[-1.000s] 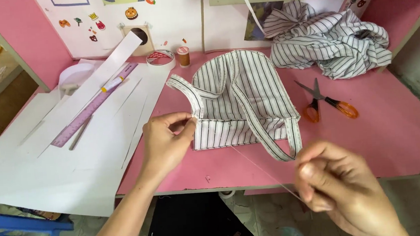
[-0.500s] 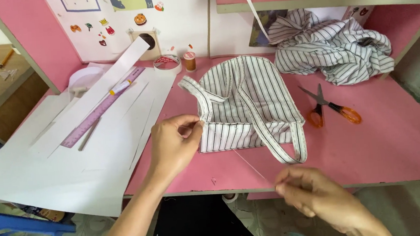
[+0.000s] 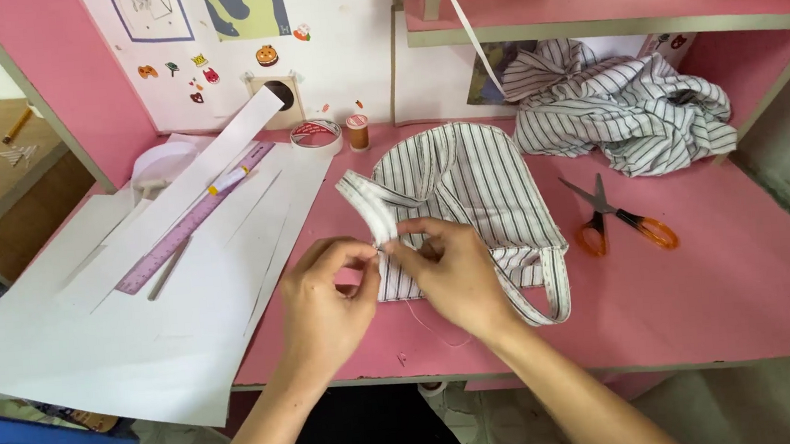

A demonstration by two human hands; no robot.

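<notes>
A black-and-white striped fabric piece (image 3: pixel 476 183) with a long strap lies on the pink desk (image 3: pixel 721 300). My left hand (image 3: pixel 326 303) pinches the folded strap edge near the piece's lower left corner. My right hand (image 3: pixel 451 274) meets it there, fingers closed on the same spot of the strap. A thin thread (image 3: pixel 431 327) curls on the desk just below my right hand. Whether a needle is in my fingers is too small to tell.
Orange-handled scissors (image 3: pixel 616 219) lie right of the fabric. A crumpled striped cloth (image 3: pixel 621 110) sits at the back right under a shelf. White paper sheets (image 3: pixel 157 306), a purple ruler (image 3: pixel 193 219), a tape roll (image 3: pixel 315 132) and a thread spool (image 3: pixel 358 131) lie to the left.
My right hand came up from the desk's front edge to the strap, next to my left hand. The taut thread went slack and now lies looped on the desk.
</notes>
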